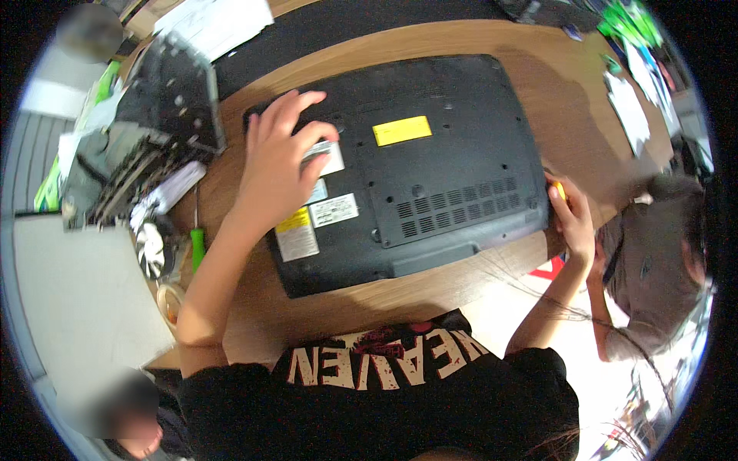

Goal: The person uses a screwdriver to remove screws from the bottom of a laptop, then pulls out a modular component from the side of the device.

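Head view, looking down: a black laptop (407, 169) lies upside down on a round-edged wooden table (538, 77), its bottom cover still fully on, no panel lifted and no loose screws visible, so the work looks barely begun. Left hand (280, 157) rests spread and flat on the laptop's left end, pressing it down beside white and yellow stickers; it grips nothing. Right hand (573, 223) is at the laptop's right edge, fingers closed around a small yellow tool (560, 188) (most of it is hidden). Laptop shell is matte plastic with a ribbed vent grille and a yellow label (401, 130) near its far edge. Left of the laptop lies a green-handled screwdriver (197, 242), untouched.
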A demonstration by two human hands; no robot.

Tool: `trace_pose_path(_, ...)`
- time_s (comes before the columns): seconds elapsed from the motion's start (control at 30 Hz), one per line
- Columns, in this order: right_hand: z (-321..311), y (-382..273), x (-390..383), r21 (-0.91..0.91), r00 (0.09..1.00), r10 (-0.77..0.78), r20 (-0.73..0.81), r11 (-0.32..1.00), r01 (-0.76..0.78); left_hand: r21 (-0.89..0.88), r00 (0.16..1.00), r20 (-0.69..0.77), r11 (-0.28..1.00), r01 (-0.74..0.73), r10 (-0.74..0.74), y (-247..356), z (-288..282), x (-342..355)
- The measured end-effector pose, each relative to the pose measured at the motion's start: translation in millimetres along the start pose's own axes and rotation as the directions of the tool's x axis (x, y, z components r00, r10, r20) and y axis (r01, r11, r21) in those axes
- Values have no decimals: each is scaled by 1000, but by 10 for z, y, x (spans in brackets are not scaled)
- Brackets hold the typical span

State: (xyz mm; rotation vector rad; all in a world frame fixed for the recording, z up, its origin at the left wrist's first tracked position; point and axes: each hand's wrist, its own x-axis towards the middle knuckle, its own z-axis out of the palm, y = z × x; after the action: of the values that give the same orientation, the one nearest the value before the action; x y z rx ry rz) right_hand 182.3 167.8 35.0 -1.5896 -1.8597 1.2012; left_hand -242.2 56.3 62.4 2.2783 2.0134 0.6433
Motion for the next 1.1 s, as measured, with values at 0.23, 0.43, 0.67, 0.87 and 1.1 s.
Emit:
trace_pose_path(0.23, -13, -52, 1, 61, 997, -15, 78, 998, 10, -36, 992, 113, 998, -53, 57, -38, -81, 137)
trace_pose_path(0.43, 17, 32, 40, -9, 959, -285, -7, 959, 285, 69, 974, 192, 989, -132, 116, -27, -148, 236)
trace_pose_path(0.67, 39, 100, 23, -11, 938, -344, -46, 939, 343, -16, 968, 220, 992, -124, 124, 0, -101, 355)
trace_pose_path(0.87, 72, 140, 18, 10, 926, -368, -87, 929, 370, -120, 982, 191, 992, 25, -1, -41, -25, 204)
trace_pose_path(1.1, 80, 181, 43, 19, 914, -390, -109, 919, 394, -28, 993, 87, 996, -80, 82, -30, -4, 168)
